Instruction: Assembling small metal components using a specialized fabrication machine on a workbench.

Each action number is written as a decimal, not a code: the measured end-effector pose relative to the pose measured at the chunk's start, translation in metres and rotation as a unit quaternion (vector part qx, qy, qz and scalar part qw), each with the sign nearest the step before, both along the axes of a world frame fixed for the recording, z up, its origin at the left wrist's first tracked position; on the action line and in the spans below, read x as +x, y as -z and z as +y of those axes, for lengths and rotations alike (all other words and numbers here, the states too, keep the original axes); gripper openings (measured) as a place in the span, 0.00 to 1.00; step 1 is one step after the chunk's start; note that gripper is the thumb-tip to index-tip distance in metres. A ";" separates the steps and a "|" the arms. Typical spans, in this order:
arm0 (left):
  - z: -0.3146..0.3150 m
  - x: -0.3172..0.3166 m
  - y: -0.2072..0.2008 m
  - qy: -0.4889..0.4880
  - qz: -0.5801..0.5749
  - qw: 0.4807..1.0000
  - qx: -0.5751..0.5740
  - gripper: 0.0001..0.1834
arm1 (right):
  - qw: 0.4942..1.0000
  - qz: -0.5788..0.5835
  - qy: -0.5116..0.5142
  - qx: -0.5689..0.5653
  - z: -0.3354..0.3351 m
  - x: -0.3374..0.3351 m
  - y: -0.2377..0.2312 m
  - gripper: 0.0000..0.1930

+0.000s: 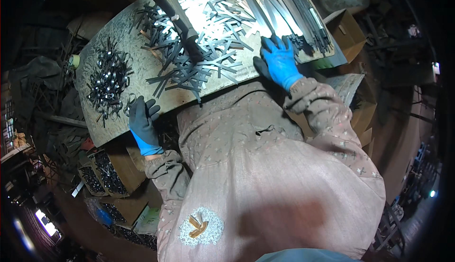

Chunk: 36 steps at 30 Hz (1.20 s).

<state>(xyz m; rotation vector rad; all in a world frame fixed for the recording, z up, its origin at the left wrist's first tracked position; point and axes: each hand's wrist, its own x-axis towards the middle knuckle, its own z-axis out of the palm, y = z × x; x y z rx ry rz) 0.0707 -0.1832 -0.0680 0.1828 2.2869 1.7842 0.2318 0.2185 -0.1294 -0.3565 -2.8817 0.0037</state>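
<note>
Toward the left of the worktable (111,131), my left hand (143,123) wears a dark grey glove with a blue cuff. Its fingers are apart. A thin curled strip (130,101) is at its thumb and forefinger; whether they touch it is unclear. Beyond lies a heap of small shiny curled strips (109,82). My right hand (279,62), in a blue glove with a dark thumb, is spread at the near ends of long dark flat strips (284,13) laid side by side. Between the hands lies a loose pile of short flat strips (189,70).
A dark metal bar (163,1) comes down over the short strips, ending in a blunt tip. Cardboard boxes (348,34) stand off the table's right end. More boxes with curled pieces (111,174) are below left. A patterned cloth (227,115) covers my lap.
</note>
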 end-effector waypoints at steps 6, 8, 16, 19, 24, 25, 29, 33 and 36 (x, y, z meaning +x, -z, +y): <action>0.000 0.013 0.007 0.032 -0.051 0.998 -0.013 0.30 | 0.972 0.163 0.034 -0.167 0.003 0.030 -0.009 0.08; 0.010 0.020 0.008 0.023 -0.027 0.999 0.007 0.24 | 0.980 0.190 0.025 -0.052 0.007 0.027 -0.022 0.08; 0.032 0.032 -0.001 0.095 -0.053 0.994 -0.017 0.36 | 0.989 0.081 0.044 0.118 0.051 -0.039 -0.002 0.19; 0.015 0.051 0.003 0.070 -0.070 0.995 0.020 0.41 | 0.998 0.007 -0.022 0.051 0.017 -0.020 0.002 0.23; -0.008 0.059 0.023 0.070 -0.089 0.994 -0.009 0.43 | 0.992 0.119 0.005 -0.047 -0.010 0.028 -0.003 0.17; -0.004 0.060 0.022 0.069 -0.094 0.993 -0.009 0.43 | 0.987 0.117 0.051 -0.098 -0.011 0.035 -0.003 0.19; 0.040 0.071 -0.003 0.023 -0.095 0.995 -0.005 0.20 | 0.982 0.042 0.121 -0.142 -0.043 0.055 -0.013 0.26; 0.051 0.073 0.006 0.014 -0.112 0.992 0.051 0.21 | 0.984 -0.021 0.124 -0.126 -0.070 0.058 -0.020 0.27; 0.049 0.077 0.005 0.048 -0.106 0.992 0.044 0.22 | 0.987 -0.047 0.114 -0.105 -0.063 0.052 0.012 0.25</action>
